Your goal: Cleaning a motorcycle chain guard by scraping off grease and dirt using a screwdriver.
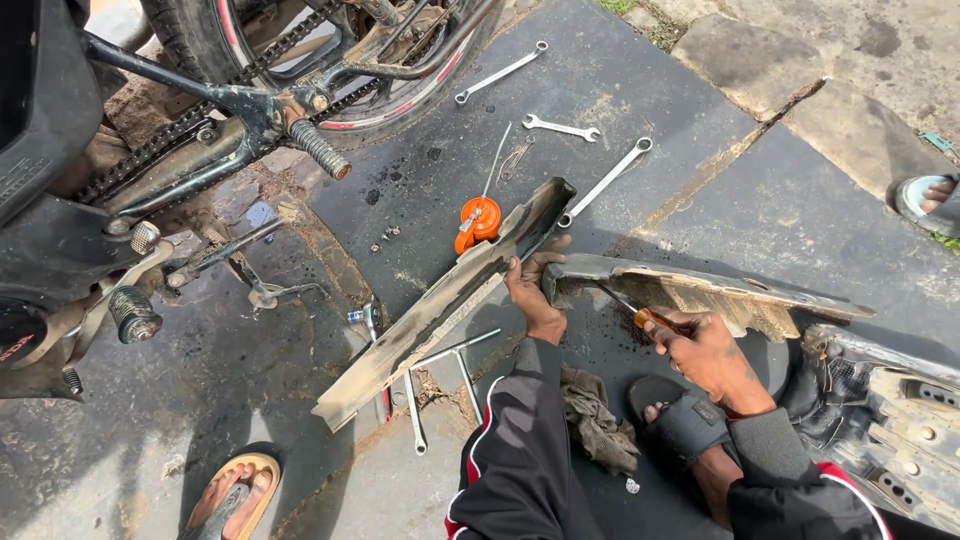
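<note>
Chain cover (700, 292) gripped by both hands, spanners (560, 127) and oil can (479, 222) nearby.

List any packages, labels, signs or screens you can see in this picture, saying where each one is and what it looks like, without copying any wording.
No packages, signs or screens are in view.
Small red marking: on the black motorcycle panel at the far left edge; too small to describe further.
Orange oil can: round, on the ground above the left hand; no label shows on it.
</note>
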